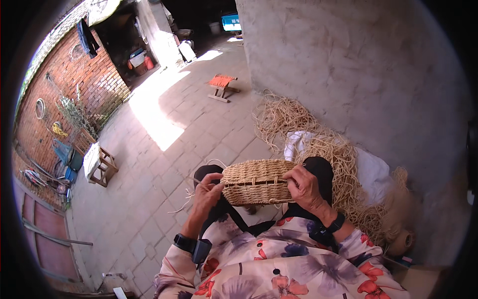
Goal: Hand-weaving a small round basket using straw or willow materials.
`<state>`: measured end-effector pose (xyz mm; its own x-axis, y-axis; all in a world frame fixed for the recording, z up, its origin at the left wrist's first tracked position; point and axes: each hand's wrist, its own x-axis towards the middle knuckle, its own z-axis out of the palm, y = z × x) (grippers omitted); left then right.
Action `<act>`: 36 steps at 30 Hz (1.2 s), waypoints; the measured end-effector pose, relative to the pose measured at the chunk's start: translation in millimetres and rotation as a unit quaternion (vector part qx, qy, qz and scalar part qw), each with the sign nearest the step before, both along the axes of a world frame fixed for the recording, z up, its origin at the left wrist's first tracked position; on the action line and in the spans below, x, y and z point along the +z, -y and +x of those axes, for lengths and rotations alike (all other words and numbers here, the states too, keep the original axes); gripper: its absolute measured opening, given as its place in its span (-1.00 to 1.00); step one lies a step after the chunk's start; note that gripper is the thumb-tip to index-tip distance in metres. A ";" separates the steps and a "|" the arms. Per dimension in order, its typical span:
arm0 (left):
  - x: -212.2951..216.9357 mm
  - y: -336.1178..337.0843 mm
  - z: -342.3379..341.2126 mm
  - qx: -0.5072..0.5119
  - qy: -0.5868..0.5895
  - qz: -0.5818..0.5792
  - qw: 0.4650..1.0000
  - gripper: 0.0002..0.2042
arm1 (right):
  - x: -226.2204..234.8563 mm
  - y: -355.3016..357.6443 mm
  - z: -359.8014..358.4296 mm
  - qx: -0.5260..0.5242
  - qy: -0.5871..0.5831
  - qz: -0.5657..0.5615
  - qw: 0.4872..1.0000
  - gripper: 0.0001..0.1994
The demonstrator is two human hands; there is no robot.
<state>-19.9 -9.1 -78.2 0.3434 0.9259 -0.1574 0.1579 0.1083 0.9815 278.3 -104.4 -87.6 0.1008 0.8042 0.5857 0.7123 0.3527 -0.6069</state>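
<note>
A woven straw-coloured basket (258, 174) rests across my lap between my knees, with a dark slit running along its middle. My right hand (304, 189) grips its right end, thumb and fingers closed on the rim by the slit. At the left end, my left hand (206, 195) is closed in a pinch against the weave. A thin pale cord (186, 202) runs from these fingers, its loose end trailing beside my left knee. What lies under the left fingertips is partly hidden.
Heaps of loose cord (343, 174) and white sacking (373, 177) lie along the grey wall at right. A small orange folding stool (220, 85) stands ahead on the paving. A wooden stool (103, 169) with a white cloth is at left, near the brick wall (89, 70).
</note>
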 end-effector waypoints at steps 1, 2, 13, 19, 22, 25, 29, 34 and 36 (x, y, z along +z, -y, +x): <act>-3.8 1.6 10.0 -0.018 -0.015 0.036 0.999 -0.77 | -0.5 -1.1 -1.5 0.011 0.028 0.010 0.999 -0.88; -11.1 0.5 14.4 -0.027 -0.044 0.082 0.995 -0.78 | 2.4 1.0 -2.4 0.010 0.032 -0.006 0.999 -0.89; -9.7 9.9 18.7 -0.095 -0.124 0.161 0.974 -0.76 | 20.0 -4.1 -20.1 0.049 0.076 -0.006 0.996 -0.85; 8.0 -10.1 11.0 -0.148 -0.161 0.197 0.956 -0.75 | 24.2 -9.6 -26.4 0.061 0.130 -0.012 0.990 -0.80; 11.6 -17.2 11.0 -0.151 -0.162 0.206 0.953 -0.74 | 24.2 -10.4 -30.2 0.059 0.115 -0.006 0.992 -0.81; 24.2 -16.4 11.2 -0.166 -0.170 0.190 0.953 -0.72 | 23.6 -9.6 -31.0 0.044 0.096 -0.008 0.994 -0.82; 26.5 -12.6 9.1 -0.182 -0.197 0.181 0.946 -0.71 | 21.2 -8.0 -30.0 0.052 0.067 -0.005 0.996 -0.82; 16.4 -6.9 9.1 -0.162 -0.182 0.214 0.946 -0.71 | 20.5 -6.8 -33.2 0.038 0.078 0.009 0.996 -0.81; 12.4 -5.8 9.2 -0.167 -0.180 0.195 0.950 -0.72 | 19.9 -7.5 -32.4 0.038 0.080 0.000 0.996 -0.81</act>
